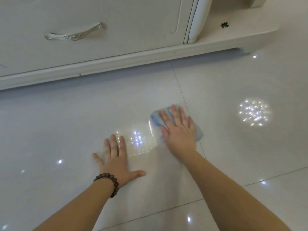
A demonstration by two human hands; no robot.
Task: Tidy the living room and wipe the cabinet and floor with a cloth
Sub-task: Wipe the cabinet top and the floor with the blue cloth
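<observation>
Cloth (156,120), pale blue, lies flat on the glossy tiled floor (233,155) near the cabinet (116,52), pinned under the right hand (179,129), fingers straight and spread. Left hand (116,162) rests flat on the floor, fingers splayed, holding nothing.

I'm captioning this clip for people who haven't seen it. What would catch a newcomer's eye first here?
First, the right hand pressed flat on a blue cloth on the glossy white floor, mid-frame. Next, the left hand spread flat on the tiles beside it, a dark bead bracelet on its wrist. Behind them runs the cream cabinet with its ornate handle.
</observation>
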